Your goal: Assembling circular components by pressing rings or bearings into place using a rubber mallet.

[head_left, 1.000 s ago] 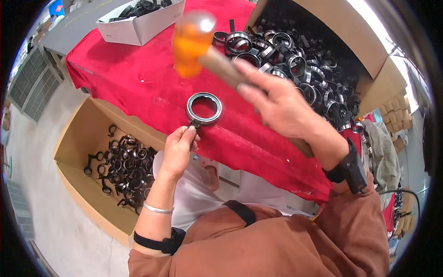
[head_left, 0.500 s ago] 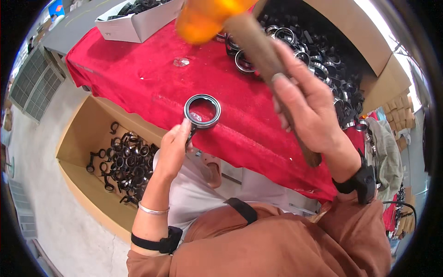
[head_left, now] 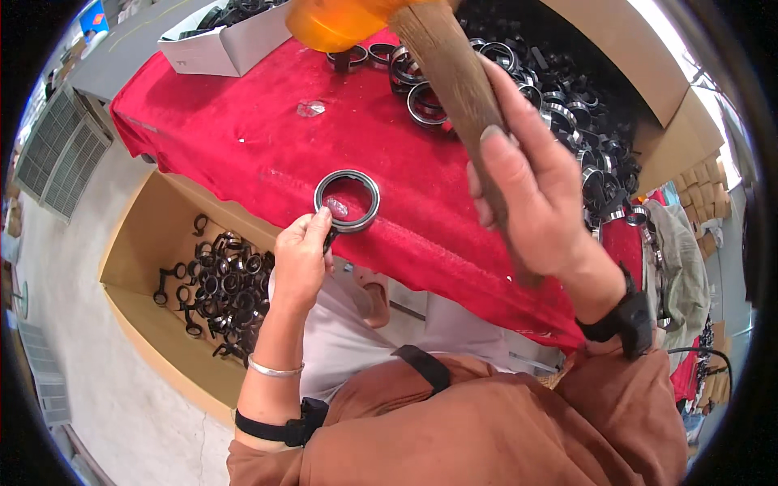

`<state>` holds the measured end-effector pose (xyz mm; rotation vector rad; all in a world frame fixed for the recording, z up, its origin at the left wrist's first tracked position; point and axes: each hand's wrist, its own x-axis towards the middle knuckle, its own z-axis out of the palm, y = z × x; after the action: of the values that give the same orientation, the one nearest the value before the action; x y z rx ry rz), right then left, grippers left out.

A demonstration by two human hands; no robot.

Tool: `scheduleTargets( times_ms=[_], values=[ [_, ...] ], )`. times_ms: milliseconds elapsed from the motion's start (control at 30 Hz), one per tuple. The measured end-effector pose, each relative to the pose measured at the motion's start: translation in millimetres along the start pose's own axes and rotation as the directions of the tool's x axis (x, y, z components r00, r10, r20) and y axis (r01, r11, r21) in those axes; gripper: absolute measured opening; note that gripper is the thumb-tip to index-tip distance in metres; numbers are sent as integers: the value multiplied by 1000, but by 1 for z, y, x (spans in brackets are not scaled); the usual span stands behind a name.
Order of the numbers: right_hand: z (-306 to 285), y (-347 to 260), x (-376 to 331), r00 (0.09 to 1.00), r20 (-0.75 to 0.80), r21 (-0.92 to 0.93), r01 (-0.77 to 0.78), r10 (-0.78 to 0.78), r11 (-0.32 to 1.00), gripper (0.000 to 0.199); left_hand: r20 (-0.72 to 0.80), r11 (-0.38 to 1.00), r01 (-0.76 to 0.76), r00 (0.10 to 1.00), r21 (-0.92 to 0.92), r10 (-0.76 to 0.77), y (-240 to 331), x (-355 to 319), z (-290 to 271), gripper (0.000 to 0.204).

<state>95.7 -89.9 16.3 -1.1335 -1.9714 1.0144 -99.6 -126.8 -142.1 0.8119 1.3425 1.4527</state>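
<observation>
My left hand (head_left: 301, 257) pinches a black ring-shaped part (head_left: 347, 200) by its short stem and holds it flat on the red cloth (head_left: 243, 138) near the table's front edge. My right hand (head_left: 539, 194) grips the brown wooden handle of a mallet (head_left: 454, 77), raised high above the table. The mallet's orange head (head_left: 336, 20) sits at the top of the view, well above the ring. A small clear bit lies inside the ring.
A cardboard box (head_left: 146, 243) on the floor at the left holds several black ring parts (head_left: 219, 287). More rings (head_left: 567, 97) fill a large cardboard box behind the table. A white box (head_left: 227, 44) stands at the far left. A clear scrap (head_left: 311, 107) lies on the cloth.
The mallet has swung up and toward the camera, its orange head rising to the top edge. My left hand has kept the ring in about the same place on the cloth.
</observation>
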Motion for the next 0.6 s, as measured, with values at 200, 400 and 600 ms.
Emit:
scheduleTargets(
  times_ms=[200, 400, 600],
  values=[
    [15, 54, -3, 962, 168, -182, -184, 215, 966, 49, -56, 952, -117, 989, 281, 139, -9, 9, 8, 40],
    [-7, 13, -1, 995, 16, 176, -98, 96, 980, 49, -56, 963, -123, 989, 239, 140, -7, 6, 7, 40],
    [26, 62, -27, 977, 123, 37, -179, 173, 983, 50, -58, 958, -174, 980, 226, 191, -11, 6, 11, 38]
  ],
)
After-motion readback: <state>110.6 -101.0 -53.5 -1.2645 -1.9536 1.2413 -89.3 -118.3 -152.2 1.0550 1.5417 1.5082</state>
